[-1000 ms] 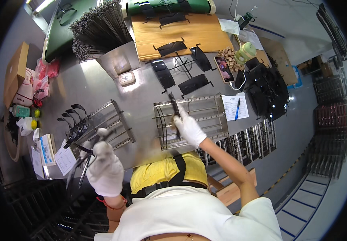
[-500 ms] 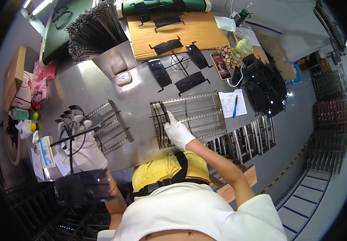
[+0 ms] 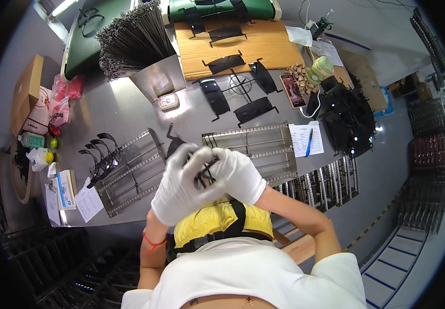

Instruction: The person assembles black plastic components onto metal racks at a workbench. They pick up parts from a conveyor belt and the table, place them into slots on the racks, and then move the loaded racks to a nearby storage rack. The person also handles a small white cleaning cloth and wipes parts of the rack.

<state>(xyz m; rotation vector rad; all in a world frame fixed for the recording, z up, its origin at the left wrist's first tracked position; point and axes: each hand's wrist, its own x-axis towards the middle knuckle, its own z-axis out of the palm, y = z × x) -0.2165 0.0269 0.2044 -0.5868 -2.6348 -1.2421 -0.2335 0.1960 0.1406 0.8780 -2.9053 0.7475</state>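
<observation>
My white-gloved left hand (image 3: 181, 183) and right hand (image 3: 238, 175) meet in front of my waist. The left is closed around a black wire frame (image 3: 203, 178), largely covered by its fingers. A dark curved lens (image 3: 175, 148) juts out beyond the left hand, beside a thin hooked end. My right hand's fingers are curled in against the left; what they pinch is hidden. Behind my hands lies a metal slotted rack (image 3: 268, 141). To the left, a second slotted rack (image 3: 129, 172) has several dark curved lenses (image 3: 101, 157) at its left end.
A black wire cross with dark lenses (image 3: 240, 88) lies at the table's middle back. Farther back are a bin of wire frames (image 3: 155, 77) and cardboard (image 3: 263, 44) with more lenses. A phone (image 3: 292, 91), bottle (image 3: 320, 69), paper with pen (image 3: 304, 140) and dark lens pile (image 3: 343, 118) stand right.
My left hand has swung right from the left rack with the wire frame, its lens now pointing up and away. My right hand has left the right rack and joined it.
</observation>
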